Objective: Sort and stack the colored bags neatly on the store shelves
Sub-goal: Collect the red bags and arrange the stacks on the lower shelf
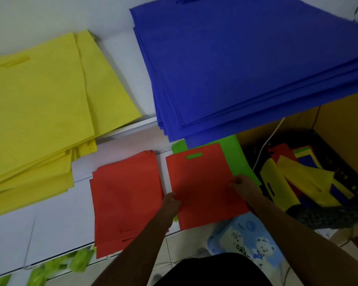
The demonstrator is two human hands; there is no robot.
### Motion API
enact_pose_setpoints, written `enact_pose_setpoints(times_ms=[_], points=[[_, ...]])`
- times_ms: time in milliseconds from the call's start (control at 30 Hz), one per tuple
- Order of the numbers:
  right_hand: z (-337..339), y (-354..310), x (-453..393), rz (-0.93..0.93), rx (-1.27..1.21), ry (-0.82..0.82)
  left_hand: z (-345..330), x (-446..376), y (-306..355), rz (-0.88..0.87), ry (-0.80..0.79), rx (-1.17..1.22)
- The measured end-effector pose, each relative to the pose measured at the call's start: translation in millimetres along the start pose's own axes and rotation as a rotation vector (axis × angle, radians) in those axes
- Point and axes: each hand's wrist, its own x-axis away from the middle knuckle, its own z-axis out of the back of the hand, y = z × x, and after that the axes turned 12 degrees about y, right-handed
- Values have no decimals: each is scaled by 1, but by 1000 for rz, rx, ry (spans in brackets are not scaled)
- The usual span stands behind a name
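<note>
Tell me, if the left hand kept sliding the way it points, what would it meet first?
The left hand points up the left edge of the red bag it holds. Going on, it would probably meet the blue stack overhanging above, though depth is unclear.

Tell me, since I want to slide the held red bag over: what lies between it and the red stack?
In the head view, only a narrow bare strip of white shelf separates the held red bag from the red stack.
</note>
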Motion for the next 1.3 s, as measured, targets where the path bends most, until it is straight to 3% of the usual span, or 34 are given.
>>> enact_pose_setpoints(times_ms=[167, 300, 500, 633, 833, 1133, 1300], points=[[-3, -1, -1, 26, -106, -9, 7, -5, -2, 72, -17, 60], [-4, 4, 0, 14, -132, -119, 3, -13, -7, 5, -31, 60], [-3, 3, 0, 12, -128, -146, -17, -22, -11, -26, 34, 23], [-1, 2, -1, -96, -199, -140, -24, -43, -23, 11, 132, -16], [7, 1, -8, -261, -279, -137, -10, 0, 3, 89, 47, 202], [8, -5, -6, -213, -293, -186, 0, 1, -3, -292, 3, 55], [4, -17, 7, -51, -206, -241, 8, 1, 2, -338, -4, -92]])
